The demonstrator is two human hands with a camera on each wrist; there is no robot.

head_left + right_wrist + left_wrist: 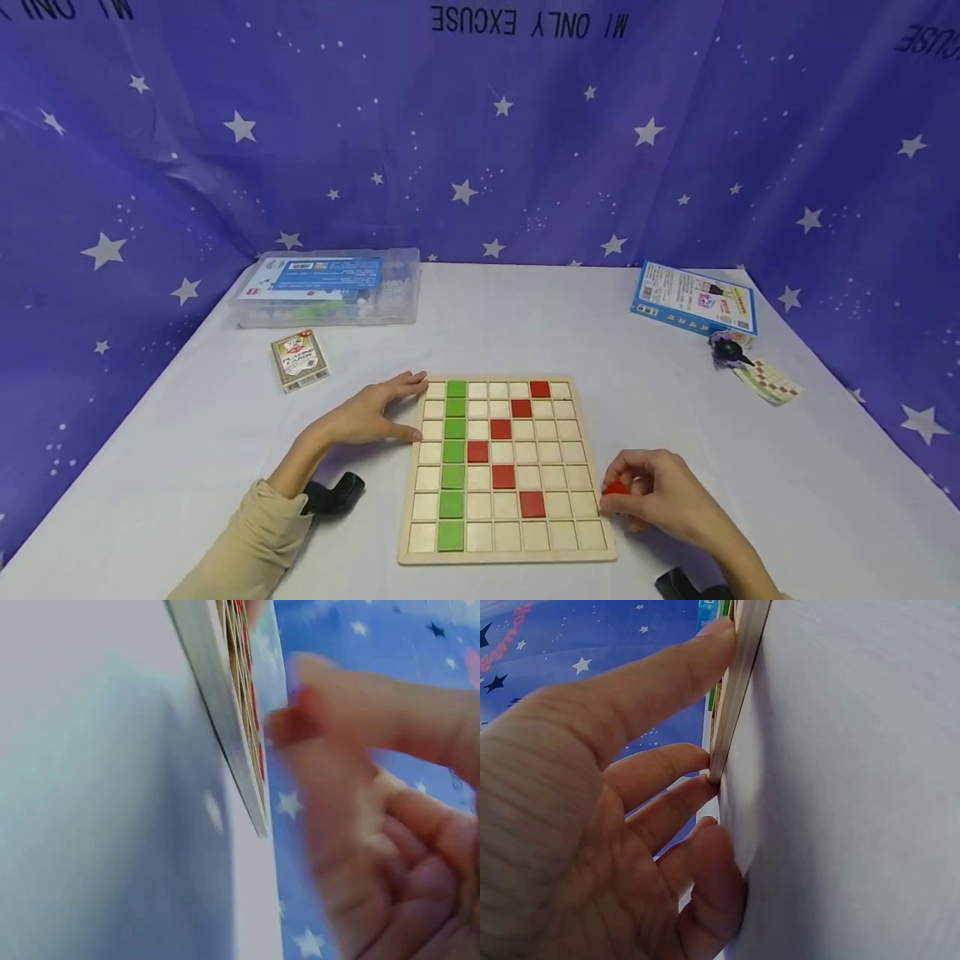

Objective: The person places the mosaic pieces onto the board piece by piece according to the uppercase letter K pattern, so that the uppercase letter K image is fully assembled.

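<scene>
A red tile (pixel 617 487) is pinched in the right hand (pixel 660 498), just off the board's (pixel 507 552) right edge.

The tile is held at the hand's 9 o'clock, between thumb and curled fingertips, just beside the board's right rim at about the board's 4 o'clock and level with its second-lowest row; whether tile and rim touch cannot be told. In the blurred right wrist view the hand (pixel 375 817) is seen close beside the board's edge (pixel 217 712). On the board, a green column (pixel 453 462) is laid second from the left, and red tiles (pixel 501 429) run diagonally through the middle. At the board's 9 o'clock the left hand (pixel 371 414) is spread, its straight fingers (pixel 667 675) pressed against the rim (pixel 739 682). A card pack (pixel 300 360) lies at 10 o'clock, a clear box (pixel 326 287) beyond it, a blue box (pixel 693 298) at 2 o'clock.
</scene>
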